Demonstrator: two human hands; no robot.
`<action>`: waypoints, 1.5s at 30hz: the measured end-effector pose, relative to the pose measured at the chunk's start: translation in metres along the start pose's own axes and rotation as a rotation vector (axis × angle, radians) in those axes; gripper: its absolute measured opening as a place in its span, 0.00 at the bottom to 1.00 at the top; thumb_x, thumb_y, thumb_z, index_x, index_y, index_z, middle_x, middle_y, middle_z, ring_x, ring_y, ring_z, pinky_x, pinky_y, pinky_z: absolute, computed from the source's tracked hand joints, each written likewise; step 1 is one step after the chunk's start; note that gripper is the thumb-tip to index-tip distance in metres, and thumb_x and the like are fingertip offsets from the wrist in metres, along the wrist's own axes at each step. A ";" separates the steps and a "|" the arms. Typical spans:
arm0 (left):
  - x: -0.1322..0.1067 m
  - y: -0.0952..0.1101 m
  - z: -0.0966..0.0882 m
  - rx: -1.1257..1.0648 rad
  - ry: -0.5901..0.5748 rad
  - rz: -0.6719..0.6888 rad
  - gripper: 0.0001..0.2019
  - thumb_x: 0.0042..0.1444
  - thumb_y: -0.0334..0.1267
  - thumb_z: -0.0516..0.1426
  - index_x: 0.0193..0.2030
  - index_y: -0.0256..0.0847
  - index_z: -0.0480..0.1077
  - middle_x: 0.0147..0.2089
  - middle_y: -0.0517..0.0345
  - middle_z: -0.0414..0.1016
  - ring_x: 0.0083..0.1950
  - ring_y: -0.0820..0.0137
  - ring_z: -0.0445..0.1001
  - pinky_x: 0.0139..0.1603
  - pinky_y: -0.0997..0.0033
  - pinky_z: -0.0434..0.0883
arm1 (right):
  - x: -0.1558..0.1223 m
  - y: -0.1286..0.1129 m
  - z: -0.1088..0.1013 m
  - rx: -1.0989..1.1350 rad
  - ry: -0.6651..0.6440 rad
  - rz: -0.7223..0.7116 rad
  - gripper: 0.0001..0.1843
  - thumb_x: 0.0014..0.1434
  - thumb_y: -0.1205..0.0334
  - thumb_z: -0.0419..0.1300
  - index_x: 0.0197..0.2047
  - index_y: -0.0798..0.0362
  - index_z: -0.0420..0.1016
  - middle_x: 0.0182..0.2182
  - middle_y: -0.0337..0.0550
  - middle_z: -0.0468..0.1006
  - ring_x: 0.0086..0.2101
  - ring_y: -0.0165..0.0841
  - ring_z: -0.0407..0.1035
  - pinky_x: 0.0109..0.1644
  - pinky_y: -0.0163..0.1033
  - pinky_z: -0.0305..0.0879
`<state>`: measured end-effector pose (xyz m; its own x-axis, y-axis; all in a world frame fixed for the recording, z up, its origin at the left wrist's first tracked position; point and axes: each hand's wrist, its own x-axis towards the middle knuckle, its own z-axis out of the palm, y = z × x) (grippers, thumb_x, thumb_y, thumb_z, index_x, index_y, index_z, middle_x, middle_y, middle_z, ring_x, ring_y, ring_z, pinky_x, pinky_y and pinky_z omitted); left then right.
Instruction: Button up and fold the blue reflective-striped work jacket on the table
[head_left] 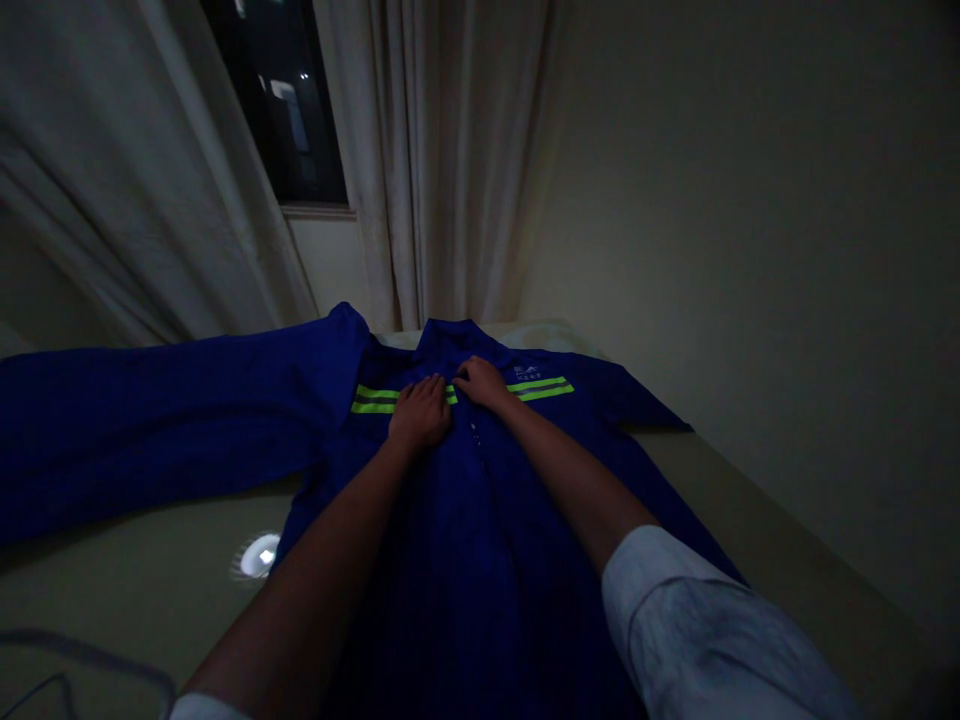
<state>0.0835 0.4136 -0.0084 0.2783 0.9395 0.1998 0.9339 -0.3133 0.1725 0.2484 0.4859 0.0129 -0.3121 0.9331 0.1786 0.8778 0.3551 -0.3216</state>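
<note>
Head view. A blue jacket lies spread front-up on the bench, its collar at the far edge and its hem toward the near side. One long sleeve extends flat to the left. A yellow-green stripe crosses the chest. The left hand rests palm down on the chest just left of the front opening, fingers extended and close together, flat on the cloth and gripping nothing. The right hand lies just beside it, slightly farther, with its fingers curled at the opening where it meets the stripe; whether they pinch the fabric cannot be told. Both forearms pass over the lower front of the jacket. A bright spot of reflected light shows on the bench near the jacket's left edge. Pale curtains and a dark window stand beyond, and a plain wall fills the right.
</note>
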 end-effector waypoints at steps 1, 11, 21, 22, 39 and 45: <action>0.000 0.000 0.000 0.001 0.002 0.001 0.29 0.70 0.40 0.44 0.75 0.35 0.60 0.77 0.43 0.61 0.77 0.57 0.60 0.76 0.49 0.55 | 0.001 0.001 0.002 0.009 0.008 0.002 0.11 0.68 0.59 0.65 0.49 0.54 0.83 0.49 0.51 0.81 0.50 0.40 0.74 0.58 0.42 0.68; -0.001 0.002 -0.003 0.008 0.021 -0.001 0.28 0.71 0.40 0.45 0.74 0.35 0.62 0.77 0.44 0.62 0.76 0.57 0.62 0.75 0.51 0.56 | 0.000 0.009 0.016 0.100 0.064 -0.043 0.14 0.70 0.62 0.62 0.56 0.52 0.80 0.51 0.47 0.81 0.52 0.36 0.73 0.61 0.39 0.65; 0.001 0.002 -0.001 0.048 0.007 -0.014 0.28 0.70 0.41 0.44 0.75 0.38 0.61 0.77 0.46 0.62 0.76 0.57 0.63 0.75 0.50 0.58 | -0.008 0.001 0.019 -0.057 0.120 -0.078 0.12 0.74 0.57 0.58 0.52 0.49 0.81 0.50 0.48 0.79 0.52 0.40 0.71 0.56 0.41 0.65; 0.001 0.002 -0.001 0.050 0.005 -0.015 0.28 0.70 0.41 0.44 0.75 0.38 0.61 0.77 0.46 0.61 0.76 0.57 0.62 0.75 0.50 0.58 | -0.009 -0.001 0.018 -0.083 0.119 -0.073 0.12 0.74 0.58 0.57 0.53 0.49 0.80 0.50 0.48 0.79 0.52 0.41 0.71 0.56 0.42 0.65; 0.001 0.002 -0.004 0.060 -0.017 0.009 0.30 0.70 0.41 0.44 0.76 0.37 0.59 0.78 0.48 0.60 0.76 0.55 0.61 0.74 0.47 0.59 | -0.008 -0.007 0.022 -0.212 0.121 -0.101 0.17 0.75 0.68 0.48 0.58 0.54 0.75 0.52 0.55 0.78 0.52 0.44 0.71 0.57 0.45 0.64; 0.001 0.003 -0.005 0.064 -0.020 0.005 0.29 0.70 0.41 0.44 0.75 0.40 0.61 0.78 0.49 0.61 0.76 0.56 0.62 0.74 0.48 0.59 | -0.001 0.001 0.027 -0.012 0.181 -0.092 0.14 0.71 0.72 0.54 0.53 0.59 0.78 0.52 0.56 0.76 0.51 0.40 0.71 0.59 0.41 0.65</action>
<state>0.0853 0.4130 -0.0030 0.2865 0.9408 0.1811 0.9449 -0.3088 0.1092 0.2400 0.4864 -0.0125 -0.3214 0.8711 0.3713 0.8532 0.4365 -0.2856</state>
